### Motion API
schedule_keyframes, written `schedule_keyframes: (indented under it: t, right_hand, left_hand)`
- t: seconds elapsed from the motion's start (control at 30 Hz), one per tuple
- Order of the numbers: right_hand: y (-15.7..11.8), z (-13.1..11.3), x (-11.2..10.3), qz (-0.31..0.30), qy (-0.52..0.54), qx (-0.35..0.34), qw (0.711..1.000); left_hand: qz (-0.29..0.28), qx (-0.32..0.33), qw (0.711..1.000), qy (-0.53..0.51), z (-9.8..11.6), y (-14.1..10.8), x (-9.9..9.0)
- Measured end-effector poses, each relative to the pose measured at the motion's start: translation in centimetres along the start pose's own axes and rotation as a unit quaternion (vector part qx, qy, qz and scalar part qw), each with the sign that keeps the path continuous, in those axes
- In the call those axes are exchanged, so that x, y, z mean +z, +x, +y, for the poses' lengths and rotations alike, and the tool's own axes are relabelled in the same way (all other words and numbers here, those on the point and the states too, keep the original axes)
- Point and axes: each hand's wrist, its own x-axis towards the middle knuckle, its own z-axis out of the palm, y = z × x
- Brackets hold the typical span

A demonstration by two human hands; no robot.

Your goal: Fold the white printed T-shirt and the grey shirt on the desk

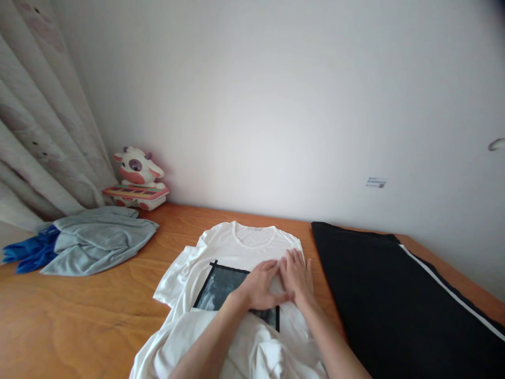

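Note:
A white T-shirt (213,239) lies on the wooden table with its neckline toward the wall. On its chest is a dark, black-framed print (221,284), partly covered by my arms. My left hand (262,284) rests on the shirt over the print, fingers stretched out and palm down. Right beside it, my right hand (295,273) lies flat near the shirt's right shoulder, fingers extended. The two hands touch or nearly touch. One sleeve spreads out at the left; the right sleeve is not seen. Toward me, the lower part of the shirt is bunched and wrinkled.
Black cloth with a white stripe (379,284) lies spread at the right. Grey cloth (102,237) and a blue cloth (33,250) are heaped at the left. A cow-shaped toy keyboard (136,192) stands in the corner by the curtain (43,105). A wall (256,105) borders the wooden table (87,316).

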Motion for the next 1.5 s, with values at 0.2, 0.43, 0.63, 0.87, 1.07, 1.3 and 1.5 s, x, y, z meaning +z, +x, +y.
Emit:
schedule_keyframes:
  t: [0.2, 0.43, 0.63, 0.87, 1.07, 1.3, 1.5]
  right_hand:
    - [-0.2, 0.0, 0.1, -0.046, -0.021, 0.016, 0.999]
    - [1.3, 0.9, 0.2, -0.071, -0.036, 0.032, 0.996]
    - [1.4, 1.0, 0.5, -0.07, -0.051, 0.026, 0.996]
    - [1.2, 1.1, 0.6, -0.062, -0.073, 0.01, 0.995]
    - [0.8, 1.1, 0.8, -0.045, -0.104, -0.007, 0.994]
    - [0.6, -1.9, -0.2, 0.043, -0.124, -0.092, 0.987]
    - [-1.4, -7.3, 0.7, -0.022, -0.031, -0.044, 0.998]
  left_hand:
    - [0.049, -0.061, 0.987, 0.141, -1.1, -0.2, 0.9]
    - [0.045, -0.088, 0.982, 0.163, -0.3, 0.8, 2.0]
    - [-0.002, -0.072, 0.987, 0.146, -0.8, -0.8, 0.2]
    - [-0.009, -0.049, 0.991, 0.127, -2.5, -5.5, -1.3]
    - [0.102, -0.146, 0.984, -0.01, -2.9, -5.7, -2.1]
    - [0.212, -0.193, 0.938, -0.195, -4.0, -4.6, -2.9]
    - [0.317, -0.175, 0.91, -0.201, -4.6, -5.2, -3.1]
